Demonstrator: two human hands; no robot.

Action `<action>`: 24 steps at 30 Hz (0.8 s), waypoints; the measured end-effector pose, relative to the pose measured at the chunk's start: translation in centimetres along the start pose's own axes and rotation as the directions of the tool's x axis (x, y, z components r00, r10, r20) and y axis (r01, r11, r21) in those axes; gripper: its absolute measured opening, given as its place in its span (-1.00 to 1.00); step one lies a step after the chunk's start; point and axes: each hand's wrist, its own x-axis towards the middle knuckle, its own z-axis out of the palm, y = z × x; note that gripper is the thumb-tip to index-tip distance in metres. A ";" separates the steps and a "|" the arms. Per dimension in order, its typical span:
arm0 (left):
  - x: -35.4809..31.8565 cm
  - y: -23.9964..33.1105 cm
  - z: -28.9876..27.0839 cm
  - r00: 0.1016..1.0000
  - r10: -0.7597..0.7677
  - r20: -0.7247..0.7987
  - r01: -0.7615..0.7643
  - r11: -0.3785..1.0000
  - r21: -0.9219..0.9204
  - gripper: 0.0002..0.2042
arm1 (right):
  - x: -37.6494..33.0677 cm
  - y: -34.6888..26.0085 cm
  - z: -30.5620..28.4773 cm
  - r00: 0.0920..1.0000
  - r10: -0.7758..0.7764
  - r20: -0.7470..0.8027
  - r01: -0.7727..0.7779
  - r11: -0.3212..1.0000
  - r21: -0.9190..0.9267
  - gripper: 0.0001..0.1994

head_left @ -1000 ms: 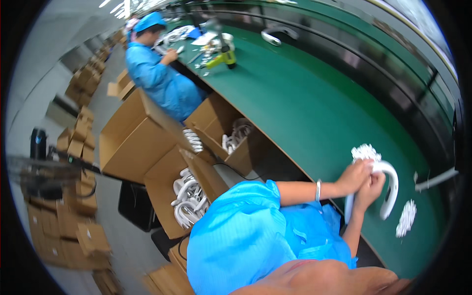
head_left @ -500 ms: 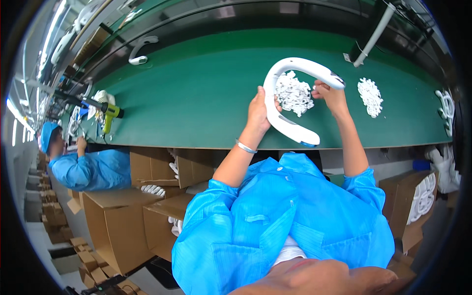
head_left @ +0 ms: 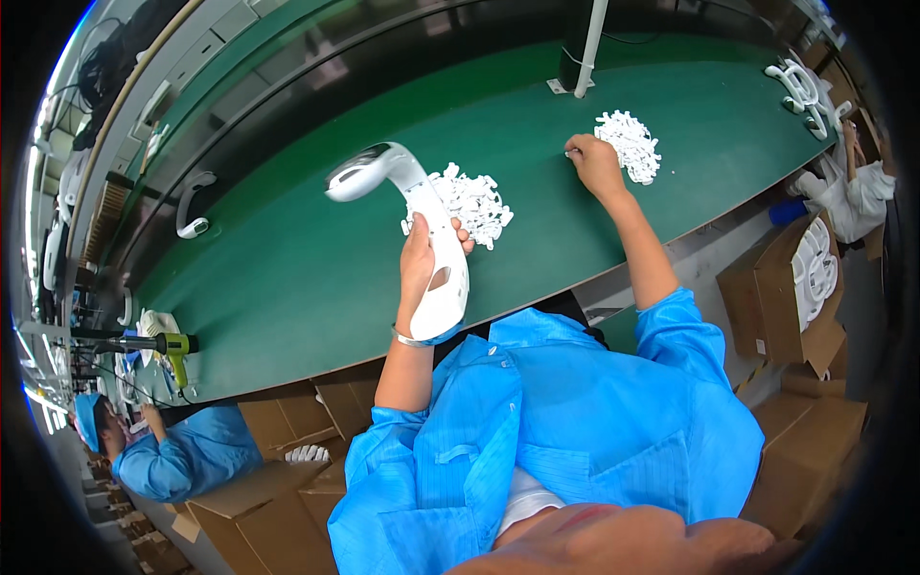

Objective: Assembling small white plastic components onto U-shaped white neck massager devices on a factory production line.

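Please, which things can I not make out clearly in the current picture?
In the head view:
Right hand: anything its fingertips pinch is covered by them or too small to tell.
Left hand: palm hidden behind the curved white device.
Left pile of white pieces: partly hidden by that device.
Co-worker's hand: too small and blurred to show what, if anything, it holds.
White pole: top cut off by the upper edge.

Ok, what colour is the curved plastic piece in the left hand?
The curved plastic piece is mostly white, clearest in the head view.
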 end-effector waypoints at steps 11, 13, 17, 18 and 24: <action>1.7 -0.4 1.3 0.998 -0.017 -0.057 0.026 0.987 0.158 -0.63 | -0.1 2.3 -1.8 0.909 0.373 0.187 -0.416 0.840 0.348 -0.88; 1.8 -0.3 1.4 1.000 -0.018 0.013 0.016 0.984 0.177 -0.64 | 0.0 1.5 -1.7 0.858 0.411 0.309 -0.506 0.568 0.649 -0.85; 2.3 -1.2 2.6 0.998 -0.045 -0.054 0.054 0.981 0.188 -0.71 | 0.1 -2.7 -1.4 0.830 0.402 0.388 -0.539 0.395 0.744 -0.84; 2.5 -1.4 2.5 0.994 -0.083 -0.074 0.098 0.969 0.226 -0.71 | 0.1 -3.8 -1.3 0.836 0.373 0.403 -0.534 0.383 0.754 -0.84; 3.2 -1.8 2.6 0.996 -0.085 -0.026 0.089 0.951 0.297 -0.79 | -0.3 -9.4 -0.4 0.864 0.194 0.465 -0.503 0.363 0.784 -0.87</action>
